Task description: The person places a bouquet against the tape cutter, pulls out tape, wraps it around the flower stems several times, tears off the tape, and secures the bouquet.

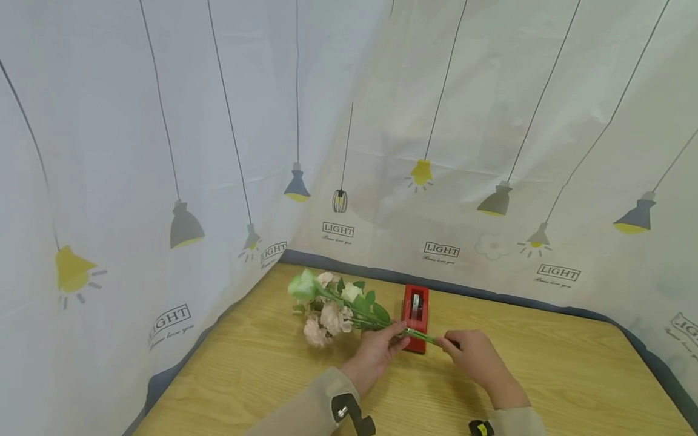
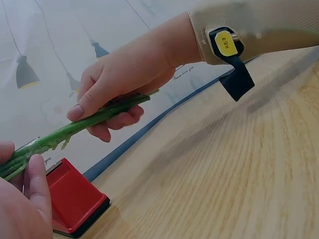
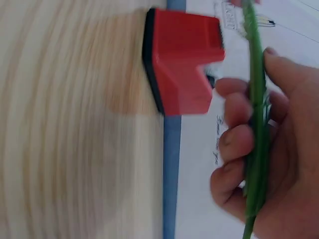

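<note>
A bunch of artificial-looking flowers, pale pink and cream with green leaves, points left above the table. My left hand grips its green stems just below the blooms. My right hand holds the stem ends, thumb on one side and curled fingers on the other in the right wrist view. A shiny, clear band, perhaps tape, shows on the stems beside the left fingers in the left wrist view. Behind the stems stands a red tape dispenser, touched by neither hand; the stems partly cover it in the head view.
The wood-grain table runs back to a pale curtain printed with hanging lamps, its dark blue lower edge along the tabletop. Black straps with devices sit on both wrists, over beige sleeves.
</note>
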### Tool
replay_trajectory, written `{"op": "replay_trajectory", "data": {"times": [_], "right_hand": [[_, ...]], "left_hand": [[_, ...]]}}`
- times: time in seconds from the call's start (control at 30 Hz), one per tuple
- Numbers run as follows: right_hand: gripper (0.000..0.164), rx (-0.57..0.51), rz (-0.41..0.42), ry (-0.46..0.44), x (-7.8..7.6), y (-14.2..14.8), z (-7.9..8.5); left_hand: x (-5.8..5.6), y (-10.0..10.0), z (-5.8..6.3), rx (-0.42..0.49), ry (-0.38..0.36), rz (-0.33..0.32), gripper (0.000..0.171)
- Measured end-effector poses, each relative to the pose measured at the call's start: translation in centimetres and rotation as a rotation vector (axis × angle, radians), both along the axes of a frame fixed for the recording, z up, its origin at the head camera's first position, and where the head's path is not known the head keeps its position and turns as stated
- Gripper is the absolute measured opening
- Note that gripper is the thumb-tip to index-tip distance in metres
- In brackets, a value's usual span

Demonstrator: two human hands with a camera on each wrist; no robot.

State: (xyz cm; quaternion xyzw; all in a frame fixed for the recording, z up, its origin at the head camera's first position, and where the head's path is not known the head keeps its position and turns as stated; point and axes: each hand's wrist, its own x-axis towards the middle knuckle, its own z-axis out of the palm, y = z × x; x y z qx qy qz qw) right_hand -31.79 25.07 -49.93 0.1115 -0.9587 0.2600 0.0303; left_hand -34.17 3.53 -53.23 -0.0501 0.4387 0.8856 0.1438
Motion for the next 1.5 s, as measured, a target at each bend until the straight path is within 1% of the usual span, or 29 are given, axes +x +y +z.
{"op": "replay_trajectory", "data": {"times": [0.17,0.23,0.3,0.4,0.47,0.6,0.63,0.77,0.93,1.03,1.1,1.2,1.27,1.4,1.5], "right_hand": [[0.056,-0.160,-0.129,-0.218,0.4,-0.5,0.2],[0.060,-0.203,-0.162,-0.290,0.6,-0.6,0.1],[0.062,-0.248,-0.172,-0.359,0.8,-0.7,-0.2],[0.060,-0.323,-0.148,-0.451,0.9,-0.6,-0.6],[0.058,-0.373,-0.125,-0.509,0.9,-0.5,-0.8],[0.059,-0.437,-0.070,-0.610,0.8,-0.3,-1.0],[0.059,-0.444,-0.062,-0.630,0.8,-0.3,-1.1],[0.058,-0.431,-0.046,-0.680,0.5,-0.2,-1.4],[0.058,-0.393,-0.050,-0.687,0.3,-0.1,-1.6],[0.059,-0.394,-0.024,-0.685,0.2,-0.1,-1.5],[0.059,-0.386,-0.014,-0.652,0.1,-0.1,-1.4],[0.061,-0.350,-0.026,-0.555,0.0,-0.4,-1.2],[0.062,-0.304,-0.058,-0.469,0.0,-0.6,-1.0],[0.061,-0.168,-0.115,-0.325,0.2,-1.0,-0.4],[0.060,-0.072,-0.129,-0.233,0.1,-1.3,-0.1]], "left_hand": [[0.0,0.0,0.0,-0.027,-0.018,-0.017,0.040],[-0.1,0.1,0.0,-0.032,-0.017,-0.026,0.038],[-0.1,0.1,0.0,-0.033,-0.009,-0.031,0.037],[-0.2,0.1,0.0,-0.030,0.007,-0.035,0.030],[-0.2,0.1,-0.2,-0.029,0.021,-0.039,0.028],[-0.3,0.0,-0.6,-0.032,0.032,-0.052,0.033],[-0.3,0.0,-0.6,-0.033,0.031,-0.057,0.035],[-0.3,-0.1,-0.5,-0.029,0.028,-0.062,0.033],[-0.3,-0.1,-0.4,-0.020,0.030,-0.061,0.027],[-0.4,-0.2,-0.4,-0.007,0.021,-0.060,0.027],[-0.4,-0.2,-0.5,-0.004,0.022,-0.059,0.031],[-0.4,-0.3,-0.6,0.001,0.023,-0.049,0.033],[-0.5,-0.2,-0.7,0.010,0.025,-0.036,0.031],[-0.5,-0.2,-0.7,0.029,0.020,-0.013,0.029],[-0.5,-0.2,-0.7,0.042,0.021,0.005,0.032]]}}
